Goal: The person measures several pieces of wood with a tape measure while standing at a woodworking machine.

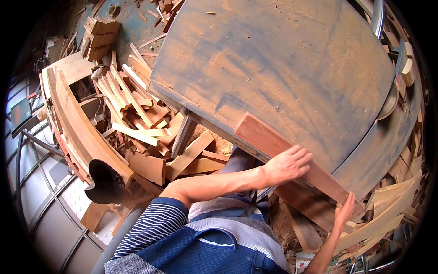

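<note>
Along the near edge of the work surface lies a reddish-brown board (267,137), set slantwise. The left hand (290,164) drapes over its middle, fingers close together; the right hand (346,210) holds the right end. That dusty grey table (283,64) bugs me: loose sawdust could let the board skid, and so close to the edge it might tip off — or nip a finger underneath. Offcuts (137,134) heaped to the left look like a trip risk too. Labels? Just a small white-and-red printed packet (302,264), near right — too tiny to read.
</note>
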Tool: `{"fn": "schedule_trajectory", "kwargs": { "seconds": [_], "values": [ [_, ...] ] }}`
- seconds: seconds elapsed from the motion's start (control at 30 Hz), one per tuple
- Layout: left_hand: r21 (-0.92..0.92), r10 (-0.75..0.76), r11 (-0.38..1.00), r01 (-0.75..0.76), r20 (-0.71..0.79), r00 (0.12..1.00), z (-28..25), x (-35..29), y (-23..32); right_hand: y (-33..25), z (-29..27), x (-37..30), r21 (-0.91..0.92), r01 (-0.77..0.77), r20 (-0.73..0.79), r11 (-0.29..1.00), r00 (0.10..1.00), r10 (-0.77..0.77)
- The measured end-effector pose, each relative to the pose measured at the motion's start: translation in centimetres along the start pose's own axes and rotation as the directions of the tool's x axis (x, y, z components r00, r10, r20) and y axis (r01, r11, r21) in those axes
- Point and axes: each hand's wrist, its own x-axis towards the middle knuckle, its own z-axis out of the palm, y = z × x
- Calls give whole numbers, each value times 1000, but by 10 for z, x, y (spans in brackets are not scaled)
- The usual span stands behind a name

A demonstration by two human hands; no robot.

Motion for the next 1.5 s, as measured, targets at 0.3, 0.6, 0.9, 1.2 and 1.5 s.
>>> {"fn": "schedule_trajectory", "kwargs": {
  "seconds": [0.3,0.6,0.9,1.2,1.5],
  "values": [
    [16,-31,999,32,-37,999,-14,-18,-15,-44,-26,-9,138,8,30,990,999,-12],
    [0,-83,997,83,-102,991,-25,-11,44,-99,-80,-72,973,-210,218,93,973,-78],
    [-598,52,539,592,726,686,18,-30,137,-177,-24,-157,974,8,97,225,889,-448],
    [-505,38,603,617,791,610,14,-17,173,-150,-1,-181,999,-11,30,48,913,-407],
    [-573,-67,469,672,736,674,1,-35,189,-120,-12,-204,992,-118,77,-45,852,-518]
  ]
}}
